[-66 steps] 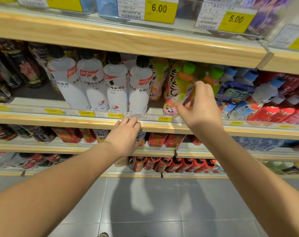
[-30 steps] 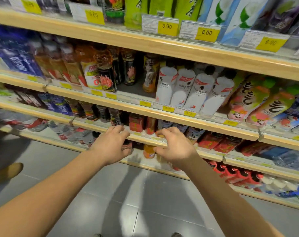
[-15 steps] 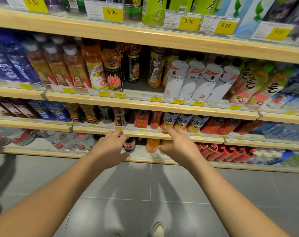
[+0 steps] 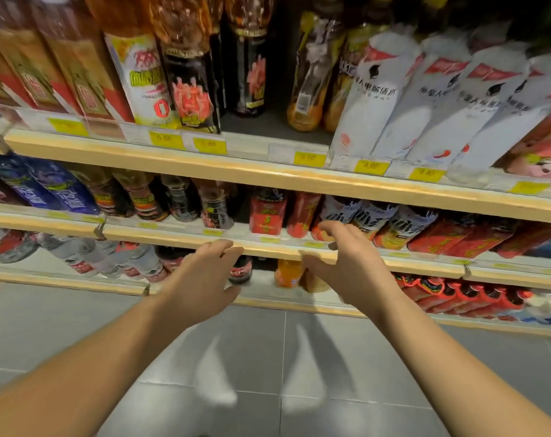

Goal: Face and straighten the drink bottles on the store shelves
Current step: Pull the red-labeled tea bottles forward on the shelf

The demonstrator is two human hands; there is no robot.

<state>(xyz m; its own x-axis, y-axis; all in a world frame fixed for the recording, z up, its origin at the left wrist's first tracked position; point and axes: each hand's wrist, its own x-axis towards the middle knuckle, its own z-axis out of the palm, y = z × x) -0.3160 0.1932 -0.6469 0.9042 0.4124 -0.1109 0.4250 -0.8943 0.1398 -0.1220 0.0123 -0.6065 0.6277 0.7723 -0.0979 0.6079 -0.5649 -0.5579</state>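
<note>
Bottles fill every shelf, and neither hand holds one. Left hand (image 4: 205, 279) hangs loose with fingers spread at the wooden lip of the middle shelf (image 4: 179, 237); right hand (image 4: 351, 263) is likewise unclenched and empty, its fingertips just short of the red-labelled bottles (image 4: 268, 216) and the dark blue-labelled bottles (image 4: 375, 220) directly beyond it. Above the right hand, the white electrolyte-water bottles (image 4: 425, 99) stand in a close row with labels forward, so that stretch looks finished. Left to do, by my reading: the middle row ahead of the hands, and the gap above and between them, where an orange bottle (image 4: 309, 86) sits set back and turned. Compared with half a second ago, the view is much closer to the shelves, and the right hand has risen from below the lip toward the middle row.
</note>
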